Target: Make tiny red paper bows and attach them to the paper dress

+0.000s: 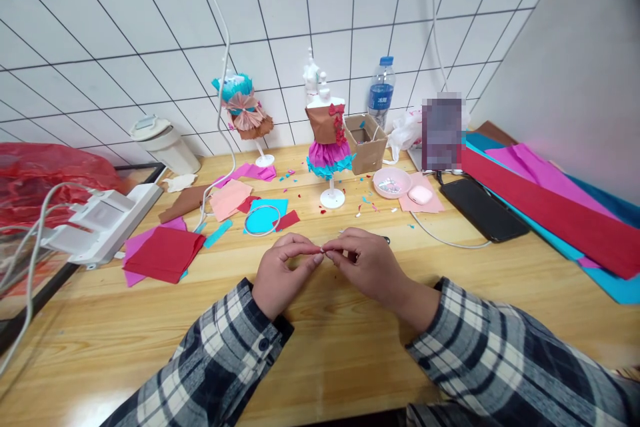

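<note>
My left hand (287,270) and my right hand (370,267) meet fingertip to fingertip over the wooden table. Both are closed in a pinch, thumb against index finger. What lies between the fingertips is too small to make out. Just beyond them stands a small dress form (330,127) on a round white base, wearing a brown top, red trim and a pink and blue paper skirt. A silver wire ring (263,234) lies on blue paper (270,212) ahead of my left hand. Part of a dark object (387,240) peeks out behind my right hand.
Left are red paper squares (165,255), a power strip (115,227) and a lidded cup (167,147). A second dressed form (247,113) stands behind. Right are a pink dish (393,183), a cardboard box (365,150), a bottle (381,90), a black phone (484,208) and paper strips (550,200).
</note>
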Tool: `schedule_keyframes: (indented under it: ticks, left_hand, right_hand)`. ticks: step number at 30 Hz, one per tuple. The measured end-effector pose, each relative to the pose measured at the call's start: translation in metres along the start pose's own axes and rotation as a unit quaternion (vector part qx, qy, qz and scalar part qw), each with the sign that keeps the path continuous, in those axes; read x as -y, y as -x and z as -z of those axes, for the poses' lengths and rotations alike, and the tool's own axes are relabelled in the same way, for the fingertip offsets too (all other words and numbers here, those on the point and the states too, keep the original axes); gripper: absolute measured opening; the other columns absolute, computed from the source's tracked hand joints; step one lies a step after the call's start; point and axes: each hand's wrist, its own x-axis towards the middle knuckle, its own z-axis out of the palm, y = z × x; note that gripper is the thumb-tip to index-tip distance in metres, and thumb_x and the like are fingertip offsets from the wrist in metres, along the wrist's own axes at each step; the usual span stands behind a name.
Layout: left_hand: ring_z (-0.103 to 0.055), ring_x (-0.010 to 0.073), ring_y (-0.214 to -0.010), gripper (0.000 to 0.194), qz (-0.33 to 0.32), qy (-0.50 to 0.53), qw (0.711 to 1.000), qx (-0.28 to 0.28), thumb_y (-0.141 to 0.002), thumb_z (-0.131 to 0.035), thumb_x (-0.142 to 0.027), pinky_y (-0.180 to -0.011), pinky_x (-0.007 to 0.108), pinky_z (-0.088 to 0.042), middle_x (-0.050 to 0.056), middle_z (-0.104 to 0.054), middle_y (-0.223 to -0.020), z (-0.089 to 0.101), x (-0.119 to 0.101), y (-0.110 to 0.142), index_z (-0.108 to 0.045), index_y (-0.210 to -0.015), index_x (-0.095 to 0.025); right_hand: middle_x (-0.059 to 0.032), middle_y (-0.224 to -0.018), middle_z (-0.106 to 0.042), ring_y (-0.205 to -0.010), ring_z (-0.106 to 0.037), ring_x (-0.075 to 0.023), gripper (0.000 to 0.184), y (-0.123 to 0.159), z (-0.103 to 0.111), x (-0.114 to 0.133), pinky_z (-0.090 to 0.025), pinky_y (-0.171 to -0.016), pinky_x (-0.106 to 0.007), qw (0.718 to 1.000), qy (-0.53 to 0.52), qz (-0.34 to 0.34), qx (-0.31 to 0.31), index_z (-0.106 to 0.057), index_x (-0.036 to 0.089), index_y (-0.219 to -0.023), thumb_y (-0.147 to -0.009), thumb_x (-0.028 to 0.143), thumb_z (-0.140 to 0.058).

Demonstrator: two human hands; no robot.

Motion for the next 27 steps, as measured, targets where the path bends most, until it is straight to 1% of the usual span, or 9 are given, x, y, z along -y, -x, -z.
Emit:
schedule_keyframes:
  ticks: [6,10,14,17,21,27]
  left_hand:
    - [-0.064,0.0147,-0.074,0.013,-0.010,-0.003,1.000,-0.016,-0.077,-0.066,-0.025,-0.071,0.026,-0.052,0.005,-0.067,-0.078,-0.0012,0.0054,-0.0013,-0.072,-0.069,-0.017]
    - [-0.065,0.0151,-0.077,0.012,-0.008,-0.013,1.000,-0.007,-0.077,-0.062,-0.020,-0.074,0.026,-0.052,0.005,-0.069,-0.081,-0.0014,0.0070,-0.0023,-0.073,-0.074,-0.017]
    - [-0.065,0.0155,-0.075,0.015,0.013,-0.024,1.000,0.010,-0.077,-0.061,-0.021,-0.071,0.026,-0.052,0.005,-0.069,-0.078,-0.0008,0.0056,-0.0022,-0.076,-0.079,-0.017]
    - [-0.064,0.0153,-0.073,0.016,0.015,-0.027,0.999,0.013,-0.078,-0.061,-0.022,-0.069,0.026,-0.051,0.005,-0.068,-0.076,-0.0006,0.0040,-0.0018,-0.076,-0.080,-0.017]
    - [-0.064,0.0149,-0.071,0.015,0.002,-0.040,0.999,0.009,-0.078,-0.063,-0.023,-0.067,0.025,-0.051,0.005,-0.067,-0.074,-0.0017,0.0022,-0.0008,-0.076,-0.077,-0.018]
    - [-0.063,0.0137,-0.067,0.011,-0.033,-0.075,0.996,-0.017,-0.076,-0.065,-0.022,-0.063,0.024,-0.050,0.004,-0.066,-0.070,-0.0054,-0.0007,0.0004,-0.074,-0.070,-0.017]
  right_hand:
    - [-0.0013,-0.076,-0.065,-0.064,-0.055,-0.0112,0.015,0.0016,-0.0014,0.0003,-0.040,-0.059,-0.024,1.000,0.006,0.024,0.004,-0.074,0.022,-0.094,-0.086,0.022,-0.061]
    - [-0.0020,-0.079,-0.066,-0.067,-0.057,-0.0120,0.017,0.0022,-0.0017,-0.0016,-0.041,-0.061,-0.024,0.999,0.023,0.034,0.011,-0.073,0.022,-0.096,-0.087,0.021,-0.059]
    - [-0.0023,-0.081,-0.067,-0.068,-0.058,-0.0115,0.017,0.0022,-0.0014,-0.0034,-0.042,-0.061,-0.023,0.999,0.029,0.035,0.007,-0.073,0.021,-0.096,-0.087,0.021,-0.059]
    - [-0.0017,-0.080,-0.067,-0.065,-0.057,-0.0108,0.016,0.0018,-0.0013,-0.0036,-0.042,-0.059,-0.023,0.999,0.039,0.031,0.008,-0.073,0.021,-0.095,-0.086,0.023,-0.060]
    - [-0.0012,-0.077,-0.066,-0.063,-0.057,-0.0107,0.015,0.0013,-0.0014,-0.0022,-0.041,-0.058,-0.023,0.998,0.065,0.024,0.006,-0.073,0.022,-0.092,-0.085,0.028,-0.062]
    - [0.0000,-0.076,-0.066,-0.062,-0.056,-0.0099,0.011,0.0014,-0.0015,0.0016,-0.039,-0.058,-0.022,0.997,0.082,0.017,-0.002,-0.071,0.020,-0.084,-0.084,0.025,-0.061]
